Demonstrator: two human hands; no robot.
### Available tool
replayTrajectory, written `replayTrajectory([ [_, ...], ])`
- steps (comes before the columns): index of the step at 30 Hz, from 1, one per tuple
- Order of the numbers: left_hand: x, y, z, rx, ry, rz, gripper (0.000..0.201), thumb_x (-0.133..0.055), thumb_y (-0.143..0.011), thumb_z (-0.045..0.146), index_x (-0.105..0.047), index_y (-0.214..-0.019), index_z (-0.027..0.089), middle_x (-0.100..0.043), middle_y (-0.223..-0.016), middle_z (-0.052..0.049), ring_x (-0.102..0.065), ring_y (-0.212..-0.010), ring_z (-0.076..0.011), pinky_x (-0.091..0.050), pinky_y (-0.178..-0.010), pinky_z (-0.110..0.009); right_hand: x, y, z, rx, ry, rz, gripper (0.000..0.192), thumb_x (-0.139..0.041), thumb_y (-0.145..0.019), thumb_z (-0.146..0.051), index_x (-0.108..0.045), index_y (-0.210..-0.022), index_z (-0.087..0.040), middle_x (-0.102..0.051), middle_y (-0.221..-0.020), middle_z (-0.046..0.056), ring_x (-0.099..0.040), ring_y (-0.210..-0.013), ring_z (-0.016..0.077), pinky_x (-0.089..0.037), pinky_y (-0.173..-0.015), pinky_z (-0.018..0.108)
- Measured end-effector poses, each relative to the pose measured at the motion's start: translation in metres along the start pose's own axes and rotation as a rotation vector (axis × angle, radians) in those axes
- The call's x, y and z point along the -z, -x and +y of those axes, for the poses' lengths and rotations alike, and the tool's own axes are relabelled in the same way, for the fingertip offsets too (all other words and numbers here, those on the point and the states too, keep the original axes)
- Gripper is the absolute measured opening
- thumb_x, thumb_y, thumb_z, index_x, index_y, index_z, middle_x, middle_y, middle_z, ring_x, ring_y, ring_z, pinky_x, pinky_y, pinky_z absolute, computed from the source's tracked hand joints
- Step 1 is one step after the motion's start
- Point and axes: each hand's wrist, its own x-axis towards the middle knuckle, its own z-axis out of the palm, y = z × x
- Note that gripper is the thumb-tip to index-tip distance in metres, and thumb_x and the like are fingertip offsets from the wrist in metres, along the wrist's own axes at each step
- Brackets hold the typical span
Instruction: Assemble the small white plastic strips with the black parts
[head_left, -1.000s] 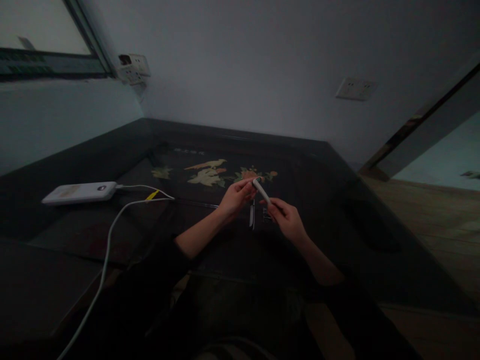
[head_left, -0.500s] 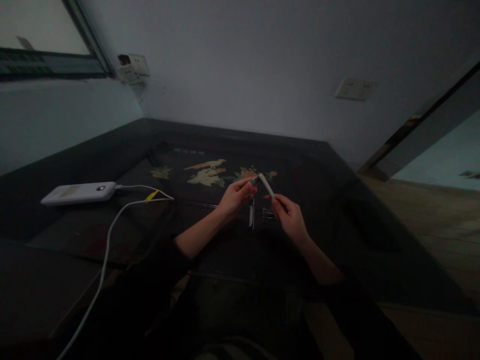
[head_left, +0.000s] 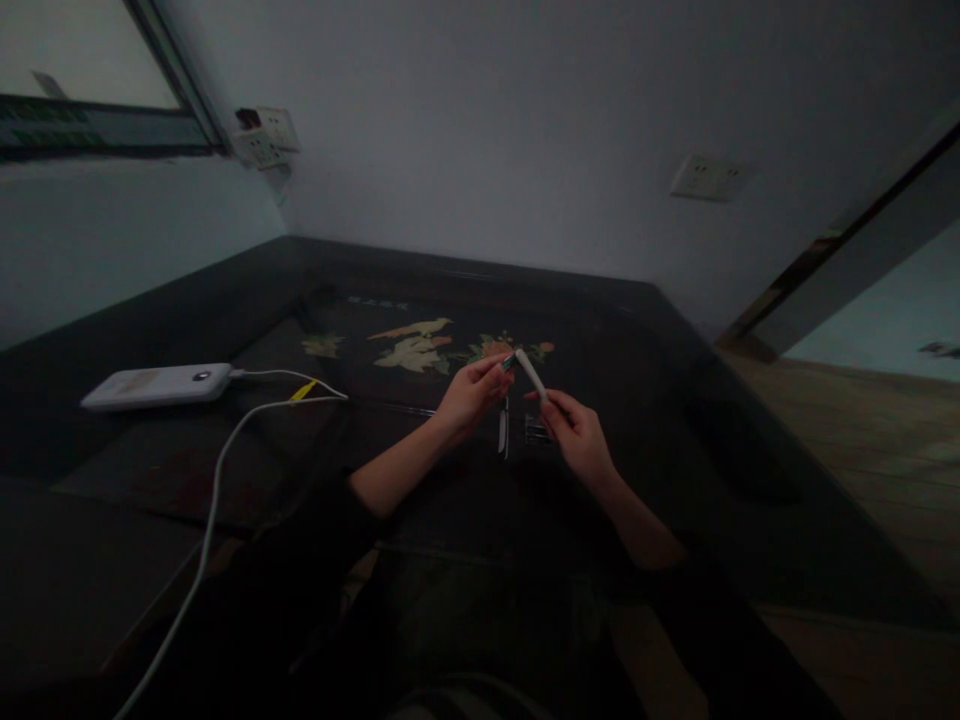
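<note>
My left hand (head_left: 474, 395) is closed, pinching a small dark, greenish shiny piece (head_left: 509, 362) between thumb and fingers; its kind is too small to make out. My right hand (head_left: 576, 432) grips the lower end of a slim white stick (head_left: 531, 372). The stick slants up and left, and its upper tip meets or nearly meets the small piece. Under the hands, a thin white strip (head_left: 503, 432) lies on the dark table. Several small shiny pieces (head_left: 535, 430) lie just left of my right hand, partly hidden by it.
The dark table (head_left: 660, 350) has a bird-and-flower picture (head_left: 412, 350) on its top. At the left lies a white power bank (head_left: 161, 385) with a white cable (head_left: 217, 480) running off the near edge. A wall with sockets (head_left: 706, 178) stands behind.
The white stick and my right hand have shifted very slightly left. Both hands keep their grip, and the things on the table stay where they were.
</note>
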Motion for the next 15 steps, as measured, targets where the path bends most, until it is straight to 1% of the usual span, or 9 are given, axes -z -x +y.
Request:
replayTrajectory([
  [3, 0.0006, -0.0011, -0.0015, -0.012, 0.001, -0.023, 0.048, -0.080, -0.056, 0.044, -0.071, -0.093, 0.014, -0.064, -0.074, -0.002, -0.054, -0.067, -0.0071, -0.042, -0.068, -0.021, -0.0007, 0.0019, -0.0017, 0.032, 0.005, -0.087, 0.039, -0.048, -0.087, -0.046, -0.067, -0.102, -0.015, -0.047, -0.061, -0.001, -0.038, -0.051, 0.0091, -0.029, -0.046, 0.021],
  [4, 0.0006, -0.0012, -0.0018, -0.012, 0.001, -0.030, 0.049, -0.080, -0.056, 0.044, -0.071, -0.093, 0.014, -0.063, -0.074, -0.002, -0.054, -0.066, -0.0070, -0.042, -0.068, -0.021, -0.0007, 0.0022, -0.0023, 0.039, 0.008, -0.097, 0.038, -0.048, -0.088, -0.045, -0.067, -0.102, -0.015, -0.048, -0.062, -0.001, -0.039, -0.052, 0.0092, -0.030, -0.047, 0.021],
  [6, 0.0003, -0.0008, -0.0015, -0.013, 0.003, -0.032, 0.049, -0.080, -0.056, 0.045, -0.071, -0.092, 0.013, -0.062, -0.071, -0.001, -0.053, -0.063, -0.0059, -0.041, -0.065, -0.020, -0.0003, 0.0019, -0.0034, 0.035, 0.021, -0.069, 0.039, -0.048, -0.088, -0.046, -0.067, -0.101, -0.015, -0.047, -0.061, 0.000, -0.039, -0.052, 0.0094, -0.030, -0.046, 0.021],
  [9, -0.0008, 0.0005, 0.0006, -0.014, 0.008, -0.021, 0.050, -0.081, -0.055, 0.044, -0.071, -0.093, 0.013, -0.060, -0.069, 0.001, -0.049, -0.059, -0.0040, -0.039, -0.061, -0.019, 0.0000, 0.0004, -0.0043, 0.003, 0.038, 0.014, 0.040, -0.047, -0.087, -0.047, -0.066, -0.098, -0.014, -0.044, -0.058, -0.002, -0.037, -0.050, 0.0093, -0.028, -0.044, 0.021],
  [11, -0.0014, 0.0011, 0.0020, -0.007, 0.012, -0.020, 0.051, -0.081, -0.055, 0.044, -0.070, -0.094, 0.012, -0.060, -0.069, 0.001, -0.049, -0.059, -0.0038, -0.039, -0.062, -0.018, -0.0006, 0.0002, -0.0042, -0.016, 0.030, 0.034, 0.039, -0.048, -0.087, -0.048, -0.066, -0.096, -0.014, -0.042, -0.056, -0.002, -0.036, -0.049, 0.0090, -0.026, -0.043, 0.021],
  [13, -0.0017, 0.0011, 0.0027, 0.004, 0.015, -0.020, 0.052, -0.081, -0.054, 0.043, -0.070, -0.095, 0.012, -0.062, -0.072, -0.001, -0.050, -0.061, -0.0044, -0.040, -0.064, -0.019, -0.0020, 0.0012, -0.0036, -0.030, 0.005, 0.001, 0.039, -0.048, -0.086, -0.048, -0.065, -0.097, -0.015, -0.042, -0.057, -0.003, -0.036, -0.048, 0.0088, -0.026, -0.043, 0.021],
  [15, -0.0015, 0.0006, 0.0023, 0.006, 0.013, -0.021, 0.051, -0.081, -0.055, 0.043, -0.071, -0.094, 0.013, -0.063, -0.074, -0.001, -0.051, -0.063, -0.0048, -0.041, -0.064, -0.019, -0.0032, 0.0025, -0.0026, -0.032, -0.022, -0.059, 0.039, -0.048, -0.087, -0.048, -0.065, -0.099, -0.015, -0.044, -0.058, -0.002, -0.038, -0.048, 0.0088, -0.028, -0.043, 0.021],
])
